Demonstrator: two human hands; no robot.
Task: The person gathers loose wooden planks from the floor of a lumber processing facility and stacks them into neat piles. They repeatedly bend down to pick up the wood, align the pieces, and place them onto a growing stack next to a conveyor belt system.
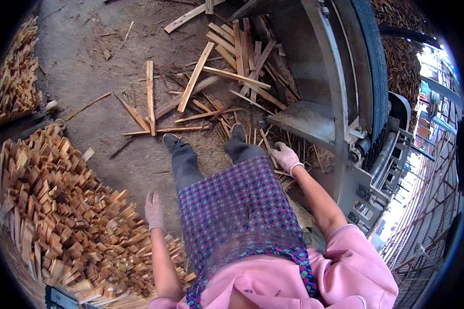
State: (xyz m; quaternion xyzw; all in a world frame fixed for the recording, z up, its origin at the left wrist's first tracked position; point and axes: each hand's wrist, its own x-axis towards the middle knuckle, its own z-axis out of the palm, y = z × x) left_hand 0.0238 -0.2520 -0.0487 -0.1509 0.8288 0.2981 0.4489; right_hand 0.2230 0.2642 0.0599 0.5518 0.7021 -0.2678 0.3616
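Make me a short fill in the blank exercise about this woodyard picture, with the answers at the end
1. Both hands, the left hand and the right hand, wear light-coloured ____.
2. The stacked wood pile lies on the person's ____ side.
3. The grey machine stands on the person's ____ side.
4. Loose wooden slats lie scattered on the ____ ahead of the feet.

Answers: gloves; left; right; ground

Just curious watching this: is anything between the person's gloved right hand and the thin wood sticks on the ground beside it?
Nothing visible. The right hand hangs just above the thin sticks near the grey machine, with no object between them.
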